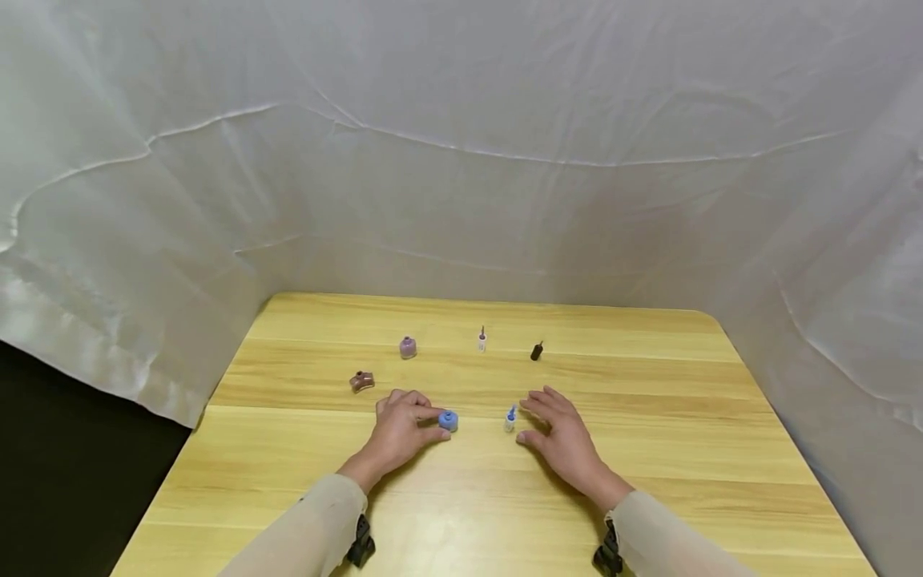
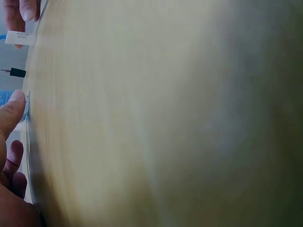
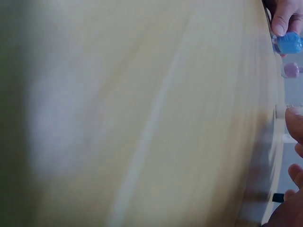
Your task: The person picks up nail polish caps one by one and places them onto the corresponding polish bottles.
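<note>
On the left, a small round blue nail polish bottle (image 1: 449, 421) without its cap is pinched between the thumb and index finger of my left hand (image 1: 400, 430). The bottle stands on the table, its open neck facing up. To its right stands a white nail polish cap (image 1: 510, 425), its blue-coated brush pointing upward. My right hand (image 1: 566, 442) is just right of this cap, thumb and fingers spread apart with nothing held. In the right wrist view the thumb (image 3: 294, 124) overlaps the white cap (image 3: 279, 111).
Farther back on the wooden table (image 1: 649, 449) stand a purple bottle (image 1: 408, 349), a white cap (image 1: 481, 344) with its brush up, and a black cap (image 1: 537, 352). A brown star-shaped bottle (image 1: 362, 381) is at left. Pale cloth (image 1: 505, 224) hangs behind.
</note>
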Motion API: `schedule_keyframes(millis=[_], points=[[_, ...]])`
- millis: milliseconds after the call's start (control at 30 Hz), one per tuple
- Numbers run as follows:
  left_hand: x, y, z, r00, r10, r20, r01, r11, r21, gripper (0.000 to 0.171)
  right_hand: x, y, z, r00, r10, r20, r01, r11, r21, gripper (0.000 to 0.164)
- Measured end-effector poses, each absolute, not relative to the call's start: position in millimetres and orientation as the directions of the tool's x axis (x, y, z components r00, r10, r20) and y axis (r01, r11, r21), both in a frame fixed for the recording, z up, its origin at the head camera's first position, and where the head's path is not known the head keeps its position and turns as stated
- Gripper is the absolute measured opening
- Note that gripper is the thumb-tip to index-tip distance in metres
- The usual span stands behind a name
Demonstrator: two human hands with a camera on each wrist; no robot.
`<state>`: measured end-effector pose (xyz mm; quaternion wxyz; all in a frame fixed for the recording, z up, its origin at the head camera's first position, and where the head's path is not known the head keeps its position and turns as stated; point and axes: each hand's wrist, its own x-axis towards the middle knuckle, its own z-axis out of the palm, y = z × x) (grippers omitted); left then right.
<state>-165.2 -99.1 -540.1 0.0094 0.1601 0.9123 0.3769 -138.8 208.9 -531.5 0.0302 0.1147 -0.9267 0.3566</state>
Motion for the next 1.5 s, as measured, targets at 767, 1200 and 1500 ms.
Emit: schedule_keyframes(millis=[767,1200,1500], points=[[-160.0,-97.0,-538.1,-0.950,0.294,0.104,0.282,0.669,0.688,0.028,-134.9,185.8,-542.4,-0.963,-0.113,0.246,-0.250,0.722,-0.645,0.025],[-159.7,-96.1,-535.4,-0.960,0.267,0.084,0.241,0.640,0.729,0.025,-133.6,189.6,-537.9,-0.967,-0.079,0.242,-0.227,0.695,-0.682,0.019],[-158.8,-88.3,-529.1,-0.975,0.202,0.086,0.199,0.646,0.737,0.022,-137.0,196.2,-524.5,-0.967,-0.044,0.250,-0.206,0.710,-0.673,0.017]])
